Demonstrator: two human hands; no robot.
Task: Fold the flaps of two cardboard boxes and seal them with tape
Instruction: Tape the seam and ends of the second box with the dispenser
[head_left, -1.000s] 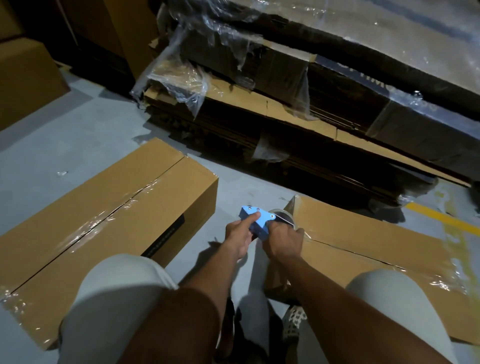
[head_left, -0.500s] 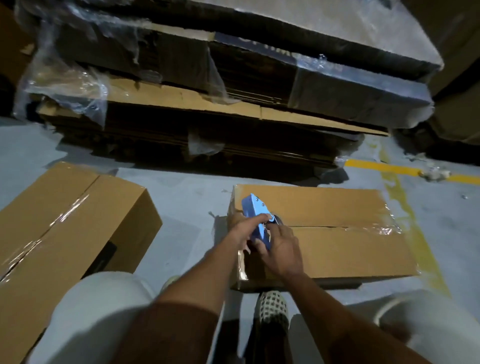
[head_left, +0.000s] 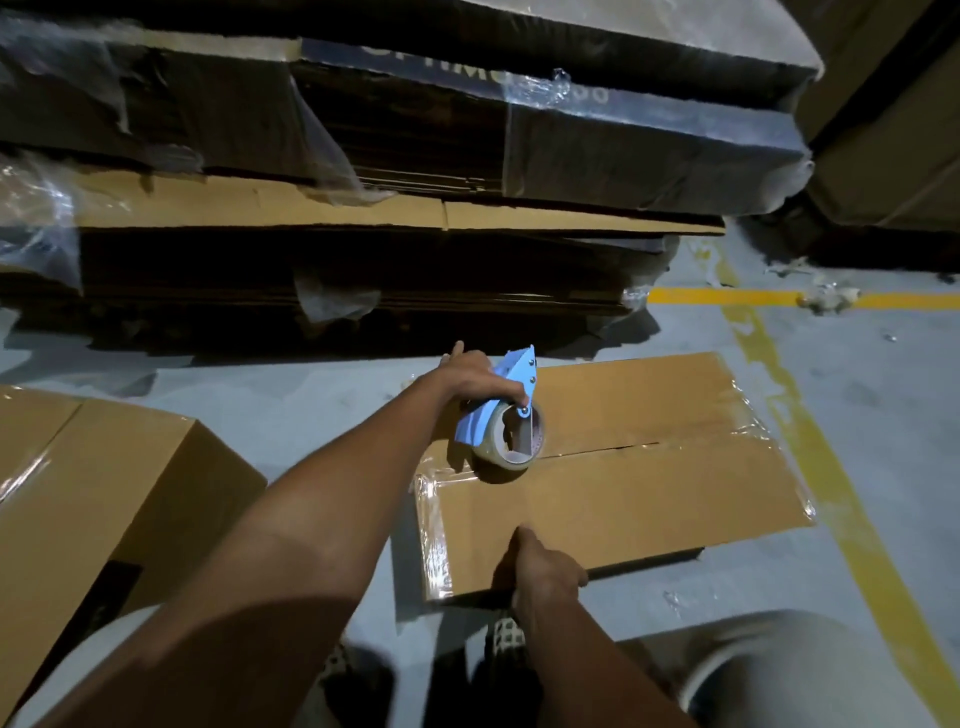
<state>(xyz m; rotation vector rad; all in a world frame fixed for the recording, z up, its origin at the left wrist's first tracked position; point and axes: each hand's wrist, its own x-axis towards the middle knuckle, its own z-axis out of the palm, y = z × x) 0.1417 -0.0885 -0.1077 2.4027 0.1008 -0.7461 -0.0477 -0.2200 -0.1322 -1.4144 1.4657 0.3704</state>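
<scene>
A flat cardboard box (head_left: 649, 499) lies on the floor in front of me, flaps folded shut, with clear tape along its left and right ends and the middle seam bare. My left hand (head_left: 475, 382) grips a blue tape dispenser (head_left: 506, 415) whose roll stands on the seam near the box's left end. My right hand (head_left: 543, 569) holds the near edge of that box, fingers curled over it. A second, larger box (head_left: 104, 499) sits at the left, its seam taped.
A tall stack of flattened cardboard sheets (head_left: 363, 218) wrapped in torn plastic film stands just behind the box. Yellow lines (head_left: 810, 441) cross the grey concrete floor at the right. More boxes (head_left: 893, 156) stand at the far right. My knees fill the bottom edge.
My right hand has left the dispenser and dropped to the box's near edge. My left hand alone now holds the dispenser, set on the seam. The view has shifted right.
</scene>
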